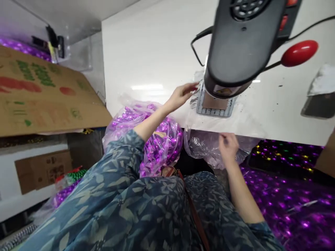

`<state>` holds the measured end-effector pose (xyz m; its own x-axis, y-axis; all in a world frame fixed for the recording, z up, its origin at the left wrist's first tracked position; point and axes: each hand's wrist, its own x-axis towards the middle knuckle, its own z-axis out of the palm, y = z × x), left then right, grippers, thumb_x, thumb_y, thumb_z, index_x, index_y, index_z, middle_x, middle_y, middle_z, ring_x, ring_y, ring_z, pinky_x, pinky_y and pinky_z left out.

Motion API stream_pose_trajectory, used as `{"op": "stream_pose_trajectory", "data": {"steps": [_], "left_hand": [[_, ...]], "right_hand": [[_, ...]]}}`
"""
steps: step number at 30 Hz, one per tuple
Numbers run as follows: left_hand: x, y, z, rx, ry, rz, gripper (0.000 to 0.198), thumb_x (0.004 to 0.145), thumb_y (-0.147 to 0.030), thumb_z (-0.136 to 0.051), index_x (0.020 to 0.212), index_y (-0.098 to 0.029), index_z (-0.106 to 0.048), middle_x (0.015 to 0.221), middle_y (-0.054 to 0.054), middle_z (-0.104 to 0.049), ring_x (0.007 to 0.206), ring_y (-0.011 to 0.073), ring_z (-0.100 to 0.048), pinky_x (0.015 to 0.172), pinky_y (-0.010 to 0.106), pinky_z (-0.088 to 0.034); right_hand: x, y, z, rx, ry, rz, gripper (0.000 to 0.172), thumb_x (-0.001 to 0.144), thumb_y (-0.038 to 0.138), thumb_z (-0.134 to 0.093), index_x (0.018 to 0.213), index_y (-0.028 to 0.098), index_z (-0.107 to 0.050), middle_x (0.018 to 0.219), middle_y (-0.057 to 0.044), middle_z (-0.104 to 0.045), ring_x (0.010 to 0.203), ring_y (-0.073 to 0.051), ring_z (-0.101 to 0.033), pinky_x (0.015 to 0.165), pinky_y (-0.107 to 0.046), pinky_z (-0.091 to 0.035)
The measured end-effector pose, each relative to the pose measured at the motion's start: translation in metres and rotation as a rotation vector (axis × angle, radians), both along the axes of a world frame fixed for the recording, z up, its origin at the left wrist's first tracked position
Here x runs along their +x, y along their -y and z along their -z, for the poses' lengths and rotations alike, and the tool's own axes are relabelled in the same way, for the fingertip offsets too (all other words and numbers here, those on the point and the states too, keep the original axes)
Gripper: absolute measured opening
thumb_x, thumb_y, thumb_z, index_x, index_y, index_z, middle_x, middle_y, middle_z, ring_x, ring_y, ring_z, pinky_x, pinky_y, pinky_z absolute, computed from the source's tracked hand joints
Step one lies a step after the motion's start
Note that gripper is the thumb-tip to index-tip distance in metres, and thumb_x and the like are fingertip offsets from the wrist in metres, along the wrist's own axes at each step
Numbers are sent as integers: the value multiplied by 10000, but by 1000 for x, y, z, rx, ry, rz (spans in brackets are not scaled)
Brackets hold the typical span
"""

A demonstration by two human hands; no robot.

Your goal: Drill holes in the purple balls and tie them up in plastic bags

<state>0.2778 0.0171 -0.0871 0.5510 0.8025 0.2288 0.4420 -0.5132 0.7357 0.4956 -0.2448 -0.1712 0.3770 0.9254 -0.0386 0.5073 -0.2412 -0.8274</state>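
Note:
On the white table stands a black press machine (240, 48) with a red-knobbed lever (299, 53). Beneath its head lies a plate with ruler-like markings (214, 113), carrying a brownish square pad (215, 103). My left hand (183, 94) reaches to the left side of this plate, fingers stretched and slightly bent beside crumpled silvery scraps (194, 101). I see nothing held in it. My right hand (228, 148) is at the table's front edge, above a clear plastic bag (202, 144). Its fingers are curled in, and whatever they may hold is hidden.
A clear bag of shiny purple pieces (162, 143) leans against the table front, under my left forearm. More purple shiny material (293, 205) fills the lower right. A cardboard box (49, 94) stands left. A dark phone-like slab (320, 104) lies at the table's right.

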Motion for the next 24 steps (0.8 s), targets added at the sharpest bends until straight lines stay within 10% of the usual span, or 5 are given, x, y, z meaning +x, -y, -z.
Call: {"op": "stream_pose_trajectory", "data": {"steps": [5, 11, 16, 20, 24], "left_hand": [[-122, 161, -85, 217, -192, -345, 298, 1070, -215, -471, 1253, -218, -707, 1150, 90, -779, 1125, 188, -750, 1036, 366, -600], [-204, 304, -77, -79, -655, -987, 501, 960, -381, -675, 1408, -160, -652, 1607, 248, -476, 1593, 437, -338, 1278, 653, -321], [-229, 298, -59, -162, -501, -1268, 1034, 855, -630, -763, 1647, -112, -345, 1739, 295, -203, 1656, 446, -150, 1338, 624, -167], [-247, 257, -45, -232, -269, -1306, 1191, 806, -566, -820, 1689, -90, -179, 1737, 303, -212, 1656, 407, -191, 1339, 556, -218], [-268, 229, -31, -349, -79, -1357, 1179, 718, -375, -872, 1666, -95, -229, 1528, 293, -556, 1450, 413, -549, 1225, 543, -414]], "right_hand": [[-101, -3, -30, -12, -149, -423, 454, 1029, 490, -455, 1065, 114, -708, 1018, -81, -676, 951, -79, -620, 906, -241, -535], [-192, -88, -66, -50, -84, -787, 615, 961, 460, -570, 1483, 134, -556, 1511, -154, -502, 1425, -207, -495, 1272, -389, -436], [-243, -148, -85, -123, 61, -952, 775, 994, 419, -508, 1679, 145, -271, 1722, -143, -184, 1630, -266, -222, 1406, -476, -221], [-261, -159, -73, -249, 195, -1043, 757, 944, 444, -638, 1601, 157, -393, 1581, -175, -411, 1499, -264, -411, 1312, -521, -364], [-257, -150, -59, -305, 271, -1038, 536, 975, 494, -597, 1329, 91, -589, 1204, -117, -616, 1202, -147, -579, 1154, -398, -509]]}}
